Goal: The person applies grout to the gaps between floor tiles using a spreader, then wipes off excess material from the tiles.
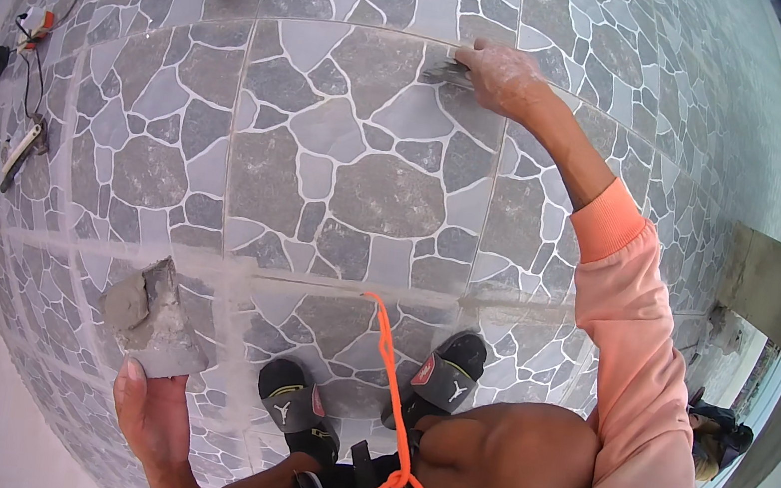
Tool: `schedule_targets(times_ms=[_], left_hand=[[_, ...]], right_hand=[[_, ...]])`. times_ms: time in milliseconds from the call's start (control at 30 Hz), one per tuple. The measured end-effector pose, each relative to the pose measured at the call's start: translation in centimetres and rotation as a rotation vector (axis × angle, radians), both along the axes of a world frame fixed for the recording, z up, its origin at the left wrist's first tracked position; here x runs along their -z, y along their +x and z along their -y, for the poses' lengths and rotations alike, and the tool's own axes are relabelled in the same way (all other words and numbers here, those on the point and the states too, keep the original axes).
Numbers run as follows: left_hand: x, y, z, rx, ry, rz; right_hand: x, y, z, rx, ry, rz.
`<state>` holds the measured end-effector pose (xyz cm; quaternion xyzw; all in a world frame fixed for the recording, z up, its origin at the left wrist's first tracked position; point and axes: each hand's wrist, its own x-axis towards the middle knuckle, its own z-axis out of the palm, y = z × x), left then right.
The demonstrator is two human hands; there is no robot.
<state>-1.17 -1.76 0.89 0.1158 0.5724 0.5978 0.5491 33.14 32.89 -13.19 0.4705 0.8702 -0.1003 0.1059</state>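
– How far along, going by the floor (340, 247)?
– Partway, probably. Along the near seam (522, 308), just ahead of the sandals (294, 403), wide pale smears; more of the same on the side seam (75, 96) over to the left. Worked over already, by the look of such marks, but not wiped clean.
– And farther out?
– Different there. At the far seam (342, 25), mostly a thin line, without any broad smear on the tiles around. Much the same along the two long seams (237, 120) running away from the feet. Filled or unfilled: cannot tell.
– Busy where at present?
– Out by the far seam, just on its near side. In the right hand (504, 77), far out in front, a thin grey scraper (446, 73), gripped under curled fingers and held low. Touching the tile or just above: hard to say.
– And in the left hand (151, 415)?
– Pinched at the near edge between thumb and fingers, a flat grey plate (177, 352). On top, toward the left, a thick lump of grey paste (126, 303). Held out over the floor, left of the sandals.
– Remaining, then?
– As a guess only: more spreading around the far seam, with paste to spare on the plate, plus cleaning of the pale smears nearer the feet.
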Motion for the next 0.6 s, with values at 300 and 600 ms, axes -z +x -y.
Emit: schedule_targets(times_ms=[300, 600], left_hand=[[0.7, 1.3, -2.8, 0.127, -0.045, -0.036], [0.6, 3.3, -3.8, 0.17, -0.023, -0.028]], right_hand=[[-1.7, 17.2, -1.9, 0.405, 0.014, -0.023], [1.8, 12.8, -7.1, 0.069, 0.042, -0.02]])
